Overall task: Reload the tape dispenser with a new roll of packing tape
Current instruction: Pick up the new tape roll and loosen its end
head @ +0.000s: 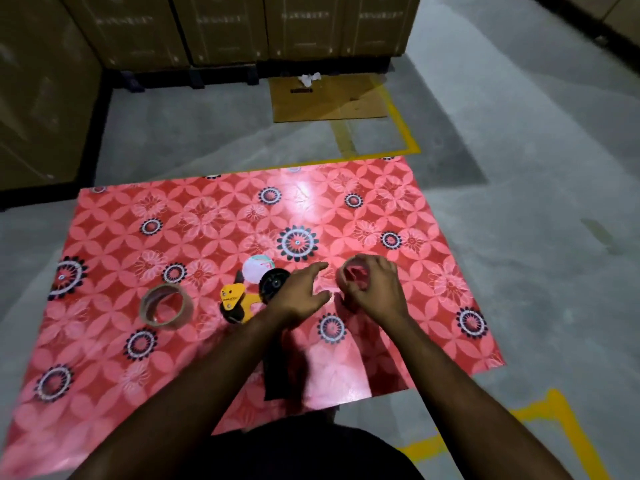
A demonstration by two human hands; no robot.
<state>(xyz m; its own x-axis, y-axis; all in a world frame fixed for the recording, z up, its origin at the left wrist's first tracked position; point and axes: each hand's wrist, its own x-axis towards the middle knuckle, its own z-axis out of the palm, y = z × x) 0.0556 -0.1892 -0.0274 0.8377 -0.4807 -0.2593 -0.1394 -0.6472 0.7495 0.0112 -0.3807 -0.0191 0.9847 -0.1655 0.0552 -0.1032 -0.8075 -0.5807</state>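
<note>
A yellow and black tape dispenser [239, 297] lies on a red patterned sheet [207, 216], with its black spool wheel [273, 284] bare beside a white round disc [258, 270]. A roll of brown packing tape [166, 306] stands tilted to the dispenser's left, apart from it. My left hand [299, 294] hovers over the dispenser's wheel with fingers spread and nothing in it. My right hand [372, 289] is closed around an empty cardboard tape core [353, 271], just right of the dispenser. The dispenser's handle is hidden under my left forearm.
The sheet lies on a grey concrete floor with yellow line markings [412, 143]. Stacked cardboard boxes [242, 26] stand on dark pallets at the back and left. A flat cardboard piece [329, 98] with crumpled white paper [310, 79] lies beyond the sheet.
</note>
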